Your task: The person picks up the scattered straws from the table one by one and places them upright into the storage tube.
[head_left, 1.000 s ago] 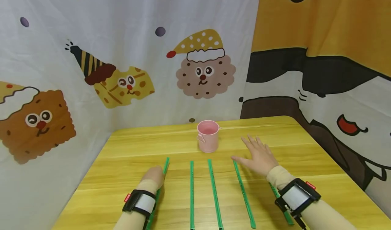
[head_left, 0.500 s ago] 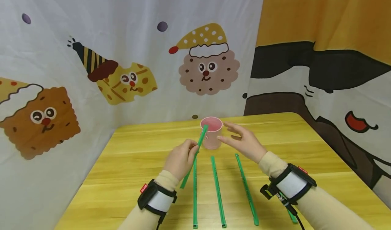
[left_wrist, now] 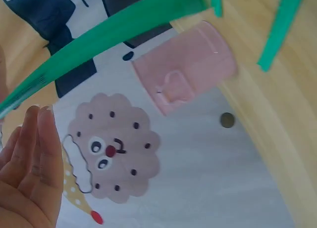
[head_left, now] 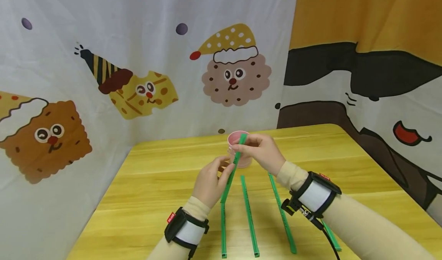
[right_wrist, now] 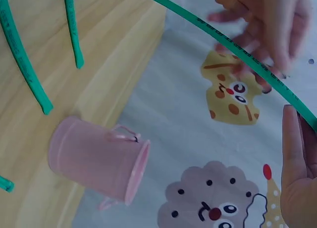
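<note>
A long green wrapped straw (head_left: 228, 183) with dark print is held at a slant above the table. My right hand (head_left: 265, 153) pinches its upper end between thumb and fingers. Lower along the straw is my left hand (head_left: 208, 181), its fingers loose and parted around it. In the left wrist view, the fingers of the left hand (left_wrist: 29, 163) are fairly straight, with their tips just beside the straw (left_wrist: 114, 37). Behind both hands stands a small pink pail (right_wrist: 99, 156) with side handles, partly hidden in the head view.
Several more green straws lie in a spread row on the yellow wooden table (head_left: 155, 214), among them one in the middle (head_left: 250, 217) and one further right (head_left: 283, 214). A printed cloth (head_left: 155, 41) hangs behind the table.
My left hand has lifted the leftmost straw off the table and brought it to the middle. My right hand has moved left and taken its upper end, while the left fingers have loosened.
</note>
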Tool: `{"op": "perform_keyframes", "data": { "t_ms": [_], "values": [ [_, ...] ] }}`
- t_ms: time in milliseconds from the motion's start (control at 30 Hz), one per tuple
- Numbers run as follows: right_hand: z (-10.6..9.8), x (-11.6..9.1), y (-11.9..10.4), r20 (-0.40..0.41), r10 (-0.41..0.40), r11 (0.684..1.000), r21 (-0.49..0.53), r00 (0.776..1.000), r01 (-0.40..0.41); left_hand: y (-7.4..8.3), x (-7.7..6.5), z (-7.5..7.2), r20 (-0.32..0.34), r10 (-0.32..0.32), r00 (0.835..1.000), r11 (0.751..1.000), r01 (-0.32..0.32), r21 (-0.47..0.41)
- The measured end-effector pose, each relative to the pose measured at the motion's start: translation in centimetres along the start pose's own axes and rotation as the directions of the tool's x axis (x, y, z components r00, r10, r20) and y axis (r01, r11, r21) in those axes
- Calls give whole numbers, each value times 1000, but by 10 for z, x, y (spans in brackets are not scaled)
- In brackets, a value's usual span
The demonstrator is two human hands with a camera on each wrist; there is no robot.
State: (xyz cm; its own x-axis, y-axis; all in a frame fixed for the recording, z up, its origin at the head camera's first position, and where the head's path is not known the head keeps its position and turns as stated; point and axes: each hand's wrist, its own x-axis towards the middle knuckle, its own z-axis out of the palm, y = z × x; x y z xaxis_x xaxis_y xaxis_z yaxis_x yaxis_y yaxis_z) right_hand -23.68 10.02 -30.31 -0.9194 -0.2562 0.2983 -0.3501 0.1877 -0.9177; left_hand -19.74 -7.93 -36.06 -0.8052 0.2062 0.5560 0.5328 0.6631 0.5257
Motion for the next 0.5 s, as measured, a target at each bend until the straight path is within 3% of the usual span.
{"op": "perform_keyframes", "data": {
  "t_ms": [200,367,500],
  "values": [
    [-15,21,-10,-92,-115,993,10,989,117,-14,-13,2,-26,-97,995,995,97,10],
    [-33,45,-17,-253,-224,975,-58,941,216,-22,-23,5,-29,-118,993,992,119,36],
    [-40,64,-11,-344,-243,969,-135,907,208,-27,-30,7,-19,-127,992,991,128,44]
  ]
}}
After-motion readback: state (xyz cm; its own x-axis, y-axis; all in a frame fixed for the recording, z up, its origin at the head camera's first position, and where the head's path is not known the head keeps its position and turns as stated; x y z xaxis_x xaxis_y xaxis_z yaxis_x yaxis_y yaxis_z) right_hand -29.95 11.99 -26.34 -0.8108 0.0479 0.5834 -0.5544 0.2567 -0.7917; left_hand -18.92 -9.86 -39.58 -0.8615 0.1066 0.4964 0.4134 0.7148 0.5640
